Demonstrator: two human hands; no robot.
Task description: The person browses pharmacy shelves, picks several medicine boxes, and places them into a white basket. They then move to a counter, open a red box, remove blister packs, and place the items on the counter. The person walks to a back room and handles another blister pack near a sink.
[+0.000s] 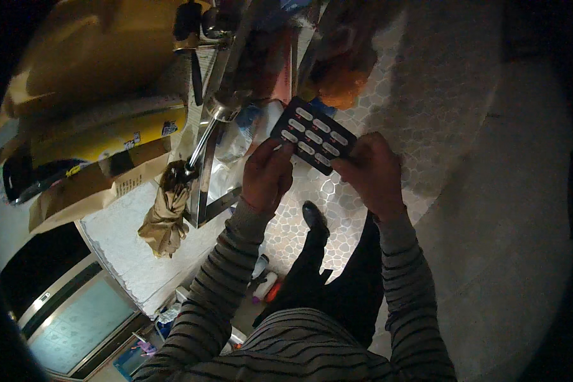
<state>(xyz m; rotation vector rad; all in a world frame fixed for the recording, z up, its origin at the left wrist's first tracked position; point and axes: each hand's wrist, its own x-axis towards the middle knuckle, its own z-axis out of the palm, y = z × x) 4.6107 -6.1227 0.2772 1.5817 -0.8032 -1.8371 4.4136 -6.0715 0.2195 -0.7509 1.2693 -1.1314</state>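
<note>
A flat dark card or panel (313, 136) bears rows of pale oblong pieces with small reddish marks beside them. It is tilted, and I hold it out in front of me above the floor. My left hand (269, 173) grips its lower left edge between thumb and fingers, with a tiny white bit showing near the thumb. At the opposite end, my right hand (373, 173) pinches the right edge. The fingers behind the card are hidden.
Left of me, a white-topped surface (138, 253) carries a metal frame (200, 200), crumpled brown paper (167, 219) and a yellow package (110, 136). Bottles (266, 286) stand low beside my legs. The floor (334, 210) has a stone pattern; an orange bag-like thing (346, 90) lies beyond the card.
</note>
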